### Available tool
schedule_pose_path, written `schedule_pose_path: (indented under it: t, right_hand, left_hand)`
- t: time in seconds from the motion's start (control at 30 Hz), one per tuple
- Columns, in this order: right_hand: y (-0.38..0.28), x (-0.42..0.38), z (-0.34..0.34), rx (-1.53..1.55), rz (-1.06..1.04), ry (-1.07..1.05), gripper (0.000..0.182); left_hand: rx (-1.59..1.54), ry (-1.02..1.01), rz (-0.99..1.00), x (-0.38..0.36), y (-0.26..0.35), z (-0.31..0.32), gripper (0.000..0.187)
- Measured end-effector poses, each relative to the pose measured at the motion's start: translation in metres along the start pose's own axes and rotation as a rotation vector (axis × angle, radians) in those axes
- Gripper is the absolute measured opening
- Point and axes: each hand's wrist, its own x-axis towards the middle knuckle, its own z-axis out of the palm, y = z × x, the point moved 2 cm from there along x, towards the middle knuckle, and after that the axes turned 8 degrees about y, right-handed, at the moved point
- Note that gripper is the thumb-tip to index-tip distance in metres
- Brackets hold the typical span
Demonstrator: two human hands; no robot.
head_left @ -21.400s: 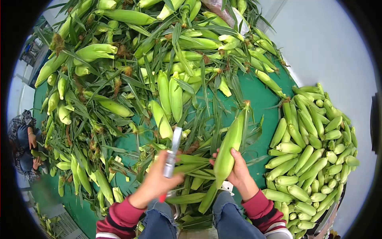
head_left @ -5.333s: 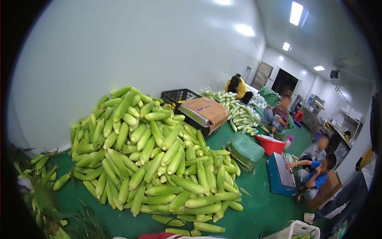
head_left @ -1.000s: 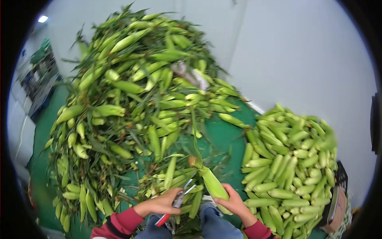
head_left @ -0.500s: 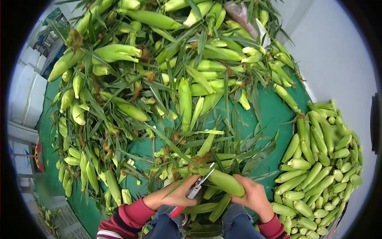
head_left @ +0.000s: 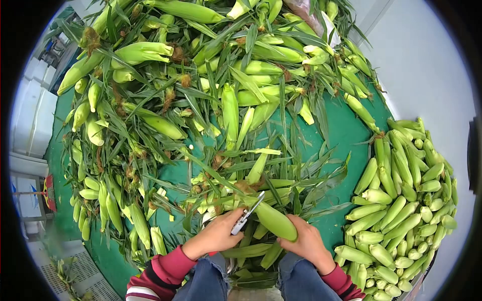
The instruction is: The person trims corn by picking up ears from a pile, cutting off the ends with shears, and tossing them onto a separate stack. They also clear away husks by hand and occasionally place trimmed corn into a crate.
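Note:
Metal shears (head_left: 240, 223) with a red handle end are gripped in my left hand (head_left: 221, 232). Their blades lie across the silk end of a green, husked ear of corn (head_left: 275, 221). My right hand (head_left: 307, 243) wraps around the other, rounded end of that ear, which is tilted between my hands. Under the hands, above my knees, lie more ears and loose husk leaves (head_left: 251, 250); some are hidden by my fingers and sleeves.
A large heap of leafy corn (head_left: 201, 75) covers the back and left of the green surface (head_left: 321, 135). To the right stands a pile of trimmed ears (head_left: 396, 215). A white wall (head_left: 427, 65) rises behind it, and white perforated crates (head_left: 83, 273) sit at lower left.
Both hands, the shears and the ear have shifted slightly left. The blades looked spread apart before and now appear closer together at the ear's silk end. The view has tilted a little.

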Motion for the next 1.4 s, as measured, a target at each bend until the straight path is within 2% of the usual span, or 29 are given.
schedule_pose_path:
  t: [0.03,0.07,0.17,0.27,0.3,0.37,0.47,0.5,0.57,0.67,0.77,0.87,0.97,1.07,1.17,1.27,1.3,1.37,1.4]
  right_hand:
    - [-0.002,-0.002,-0.002,-0.022,-0.003,0.012,0.063]
    - [-0.003,-0.002,-0.004,-0.018,-0.016,0.019,0.063]
    - [0.0,-0.005,-0.012,0.061,-0.022,0.014,0.064]
    - [0.008,-0.009,-0.023,0.306,0.014,-0.047,0.064]
    - [0.013,-0.008,-0.027,0.416,0.033,-0.062,0.063]
    - [0.017,-0.022,-0.026,0.623,0.136,-0.121,0.064]
    - [0.015,-0.013,-0.002,0.922,0.276,-0.249,0.069]
    - [0.012,-0.012,0.004,0.866,0.222,-0.238,0.069]
    - [0.007,-0.004,0.01,0.745,0.104,-0.222,0.069]
    - [0.002,-0.006,0.019,0.7,-0.008,-0.18,0.072]
    - [0.003,-0.004,0.021,0.638,-0.121,-0.136,0.075]
    - [-0.002,0.0,0.02,0.514,-0.169,-0.085,0.075]
    - [-0.004,0.002,0.016,0.427,-0.121,-0.095,0.083]
    - [-0.003,0.001,0.015,0.393,-0.164,-0.055,0.08]
    - [-0.003,0.002,0.013,0.486,-0.202,-0.078,0.072]
    - [0.012,0.004,0.033,0.833,-0.056,-0.185,0.068]
    - [0.01,0.006,0.033,0.819,-0.091,-0.044,0.066]
    - [0.002,0.022,0.029,0.781,-0.166,0.233,0.064]
    - [-0.001,0.025,0.022,0.629,-0.189,0.362,0.063]
  left_hand:
    - [-0.051,-0.065,-0.058,0.0,0.0,0.0,0.029]
    - [-0.004,-0.031,-0.048,0.002,0.008,-0.002,0.024]
    - [0.268,0.11,0.173,0.0,0.006,-0.004,0.026]
    - [0.736,0.225,0.069,0.007,-0.034,-0.023,0.026]
    - [0.697,0.213,-0.024,0.002,-0.041,-0.033,0.031]
    - [0.289,0.137,-0.129,-0.003,-0.02,-0.044,0.032]
    - [-0.163,0.06,-0.071,-0.001,0.022,-0.027,0.032]
    - [-0.387,0.05,-0.103,-0.001,0.039,-0.02,0.031]
    - [-0.599,0.17,0.007,0.003,0.059,-0.013,0.029]
    - [-0.529,0.194,0.064,0.011,0.069,-0.02,0.029]
    - [-0.564,0.173,0.039,0.009,0.071,-0.021,0.028]
    - [-0.435,0.222,0.14,0.008,0.073,-0.026,0.027]
    - [-0.312,0.232,0.089,0.007,0.078,-0.031,0.026]
    - [-0.34,0.222,0.044,0.011,0.074,-0.027,0.027]
    - [-1.016,0.21,-0.388,0.02,0.06,-0.005,0.029]
    - [-1.231,0.171,-0.581,0.02,0.059,-0.002,0.03]
    - [-1.289,0.163,-0.626,0.02,0.062,-0.003,0.029]
    - [-1.362,0.249,-0.554,0.022,0.058,-0.001,0.03]
    - [-1.348,0.307,-0.528,0.023,0.062,0.0,0.03]
